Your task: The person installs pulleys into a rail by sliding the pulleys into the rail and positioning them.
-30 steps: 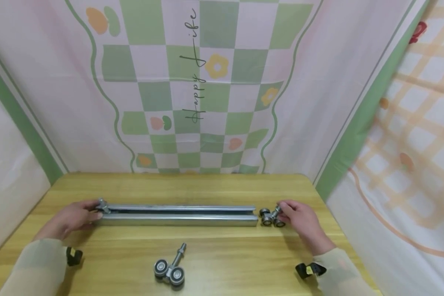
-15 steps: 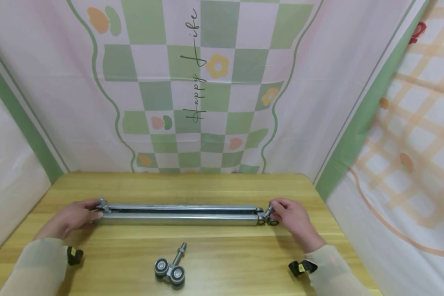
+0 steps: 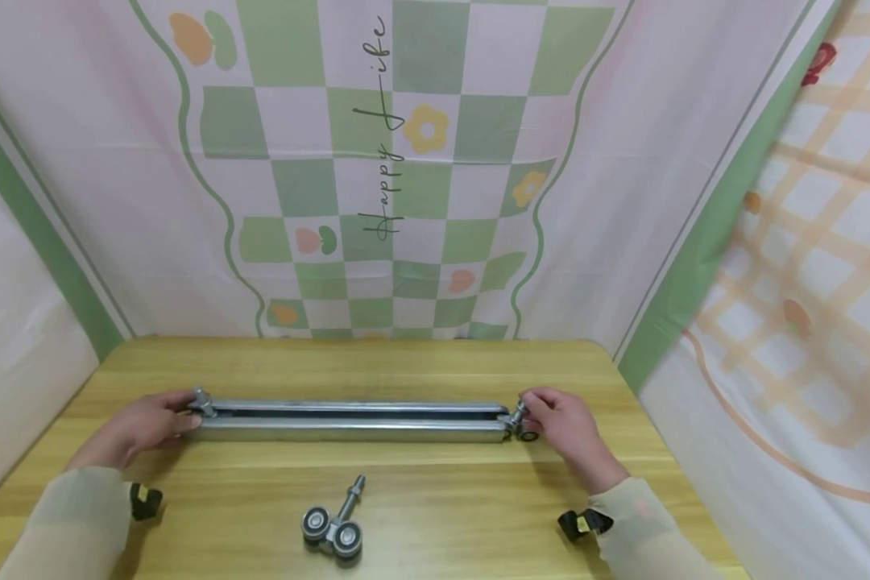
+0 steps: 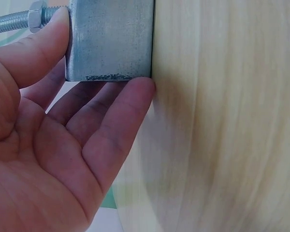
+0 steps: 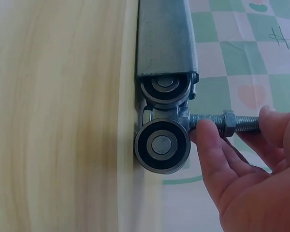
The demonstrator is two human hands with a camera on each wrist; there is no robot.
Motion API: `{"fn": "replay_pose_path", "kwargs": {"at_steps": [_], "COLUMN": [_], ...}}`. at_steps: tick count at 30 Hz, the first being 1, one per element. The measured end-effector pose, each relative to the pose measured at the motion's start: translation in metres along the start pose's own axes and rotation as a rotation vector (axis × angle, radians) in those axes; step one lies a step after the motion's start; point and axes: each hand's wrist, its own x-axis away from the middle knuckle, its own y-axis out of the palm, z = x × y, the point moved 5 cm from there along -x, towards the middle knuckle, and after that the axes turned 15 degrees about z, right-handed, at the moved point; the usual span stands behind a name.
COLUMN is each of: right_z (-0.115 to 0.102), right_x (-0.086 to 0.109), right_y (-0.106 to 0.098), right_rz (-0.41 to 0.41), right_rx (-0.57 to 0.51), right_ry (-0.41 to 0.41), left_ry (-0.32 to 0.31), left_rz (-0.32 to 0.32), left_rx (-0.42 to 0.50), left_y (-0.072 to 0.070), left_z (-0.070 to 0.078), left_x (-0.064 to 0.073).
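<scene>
A metal channel rail [image 3: 355, 433] lies crosswise on the table with its slot upward. My left hand [image 3: 141, 427] grips its left end, thumb on the top edge and fingertips against the end face. Beside that thumb, a threaded bolt [image 4: 12, 22] with a nut rises from the slot. At the right end, my right hand [image 3: 569, 423] pinches the bolt of a roller trolley [image 5: 162, 145]. One pair of its wheels sits partly inside the rail's mouth; the other pair is outside. The inner wheels are partly hidden by the rail.
Another roller trolley [image 3: 333, 532] lies on the wooden table [image 3: 449, 499] in front of the rail, its bolt slanting up to the right. A patterned cloth [image 3: 420, 193] hangs behind the table's back edge, with more fabric on both sides.
My right hand has moved left with the roller trolley, from just off the rail's right end to its front wheels inside the mouth. The left hand and the rail stay put.
</scene>
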Motion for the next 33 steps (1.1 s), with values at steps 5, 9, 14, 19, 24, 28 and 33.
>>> {"fn": "replay_pose_path", "kwargs": {"at_steps": [5, 9, 14, 19, 24, 28, 33], "right_z": [0.0, 0.001, -0.002, -0.009, -0.018, -0.024, -0.028], "right_x": [0.0, 0.001, 0.0, 0.001, 0.004, 0.005, 0.006], "right_y": [0.006, 0.008, 0.002, 0.0, 0.006, 0.011, 0.017], "right_rz": [-0.035, -0.043, 0.052, 0.107, 0.115, 0.089, 0.064], "right_rx": [-0.055, -0.021, 0.112, 0.198, 0.261, 0.272, 0.282], "right_ry": [0.007, -0.017, -0.11, -0.244, -0.327, -0.337, -0.351], "left_ry": [-0.018, -0.027, -0.022, -0.029, -0.032, -0.026, -0.033], "left_rz": [0.0, 0.001, 0.003, 0.004, 0.002, -0.002, 0.0], "left_rx": [0.0, 0.004, 0.006, 0.008, 0.01, 0.007, 0.006], "left_y": [0.001, 0.001, 0.001, 0.002, 0.001, 0.002, 0.001], "left_z": [-0.001, -0.003, -0.003, -0.003, -0.003, -0.004, -0.004], "left_x": [0.0, 0.0, 0.0, -0.002, -0.004, -0.004, -0.004]}}
